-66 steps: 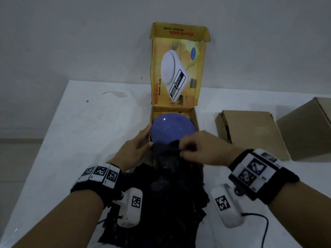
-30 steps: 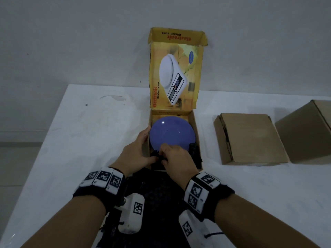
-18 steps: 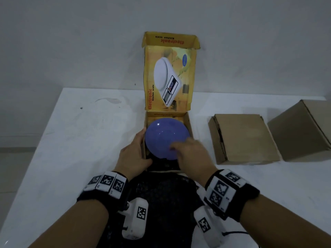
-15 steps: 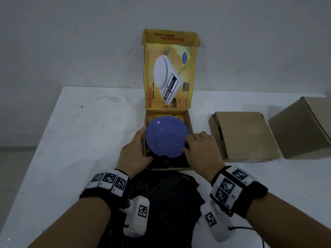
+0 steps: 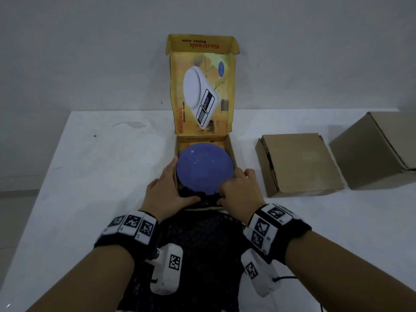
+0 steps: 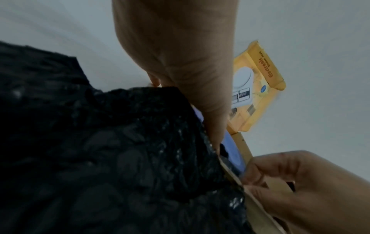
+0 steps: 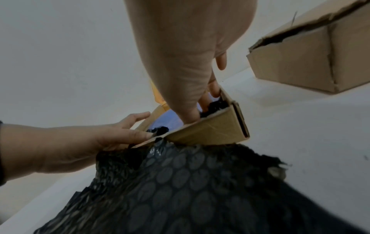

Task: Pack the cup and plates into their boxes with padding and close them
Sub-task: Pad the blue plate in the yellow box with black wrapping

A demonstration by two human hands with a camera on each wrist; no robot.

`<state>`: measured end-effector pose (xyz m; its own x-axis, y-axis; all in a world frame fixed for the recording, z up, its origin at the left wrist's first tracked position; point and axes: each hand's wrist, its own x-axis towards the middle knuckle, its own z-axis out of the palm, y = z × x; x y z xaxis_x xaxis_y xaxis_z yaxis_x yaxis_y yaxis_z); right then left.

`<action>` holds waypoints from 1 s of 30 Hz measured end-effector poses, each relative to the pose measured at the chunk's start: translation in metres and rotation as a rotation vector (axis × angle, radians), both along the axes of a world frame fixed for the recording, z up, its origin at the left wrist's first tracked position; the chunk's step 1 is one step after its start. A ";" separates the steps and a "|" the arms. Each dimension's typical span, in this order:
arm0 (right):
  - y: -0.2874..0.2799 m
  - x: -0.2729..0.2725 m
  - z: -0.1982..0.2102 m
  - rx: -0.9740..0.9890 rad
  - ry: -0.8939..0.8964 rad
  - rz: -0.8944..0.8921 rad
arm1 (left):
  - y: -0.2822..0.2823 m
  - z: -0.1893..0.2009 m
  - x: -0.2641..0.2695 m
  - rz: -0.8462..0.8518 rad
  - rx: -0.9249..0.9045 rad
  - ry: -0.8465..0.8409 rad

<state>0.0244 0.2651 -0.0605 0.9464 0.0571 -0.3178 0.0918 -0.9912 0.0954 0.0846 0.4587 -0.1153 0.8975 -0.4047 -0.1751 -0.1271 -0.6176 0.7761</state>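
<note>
Head view: blue plate (image 5: pixel 203 167) lies in the open yellow box (image 5: pixel 231 152) on black padding (image 5: pixel 202 244). Left hand (image 5: pixel 166 190) flat on the box's left wall. Right wrist view: right hand (image 7: pixel 186 66) fingers tucked inside the near corner; whether they pinch anything I cannot tell

Wristbands (image 5: pixel 132 233): black, white fiducial-marker tiles.
Wrist cameras (image 5: pixel 167 270): white housings, marker stickers.
Cable (image 5: pixel 283 278): black, apparently right-side only.
</note>
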 end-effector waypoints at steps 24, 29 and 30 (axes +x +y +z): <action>-0.015 -0.017 0.034 0.707 -0.136 0.056 | 0.014 -0.002 0.008 -0.047 -0.100 0.080; -0.033 0.014 0.036 0.711 -0.391 -0.307 | 0.014 0.005 0.008 -0.037 -0.173 0.156; -0.034 0.018 0.037 0.698 -0.364 -0.323 | 0.014 0.006 0.009 -0.029 -0.175 0.170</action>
